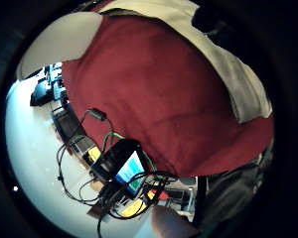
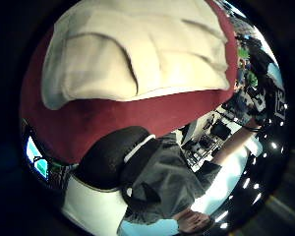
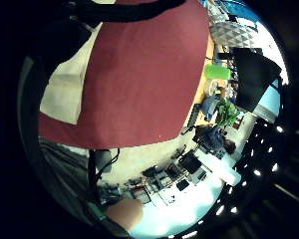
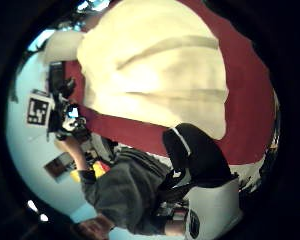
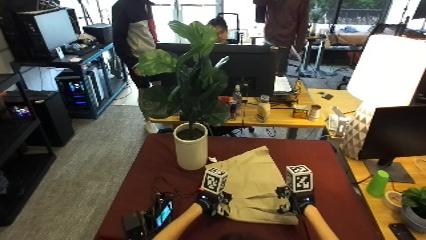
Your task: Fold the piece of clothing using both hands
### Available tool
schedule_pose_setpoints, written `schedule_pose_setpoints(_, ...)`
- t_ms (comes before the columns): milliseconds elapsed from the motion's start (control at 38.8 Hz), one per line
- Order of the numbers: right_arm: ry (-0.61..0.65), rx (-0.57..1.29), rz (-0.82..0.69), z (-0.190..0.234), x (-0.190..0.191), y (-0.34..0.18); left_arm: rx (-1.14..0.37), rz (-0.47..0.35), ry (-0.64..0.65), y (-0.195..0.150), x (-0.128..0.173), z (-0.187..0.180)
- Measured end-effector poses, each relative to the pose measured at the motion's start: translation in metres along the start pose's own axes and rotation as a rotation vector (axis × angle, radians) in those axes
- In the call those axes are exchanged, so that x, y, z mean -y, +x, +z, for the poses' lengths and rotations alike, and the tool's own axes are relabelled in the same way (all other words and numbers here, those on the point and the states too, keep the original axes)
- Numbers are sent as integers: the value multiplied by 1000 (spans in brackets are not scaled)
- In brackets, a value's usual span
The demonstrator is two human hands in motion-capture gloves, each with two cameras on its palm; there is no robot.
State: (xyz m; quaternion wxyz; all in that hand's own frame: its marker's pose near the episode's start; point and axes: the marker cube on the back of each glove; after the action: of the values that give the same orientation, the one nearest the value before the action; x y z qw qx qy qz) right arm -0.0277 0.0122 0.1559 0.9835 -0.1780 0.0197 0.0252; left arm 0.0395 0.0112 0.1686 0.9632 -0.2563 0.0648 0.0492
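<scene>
- Outside view: above and behind the person, facing forward over the table (image 5: 166,165).
- Four palm views: close above the cloth (image 5: 256,185), which all views share.

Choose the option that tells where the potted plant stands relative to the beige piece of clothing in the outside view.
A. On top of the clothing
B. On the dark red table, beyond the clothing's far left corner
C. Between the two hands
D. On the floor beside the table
B: the potted plant in its white pot stands on the dark red table, just beyond the far left corner of the beige piece of clothing.
</scene>
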Motion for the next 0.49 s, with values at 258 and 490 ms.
schedule_pose_setpoints(258, -4, -62, -123, 61, 36, -11, 93, 68, 302, 17, -38, 16)
schedule_pose_setpoints(490, 163, -45, -106, 54, 39, -17, 177, -11, 446, -11, 38, 23)
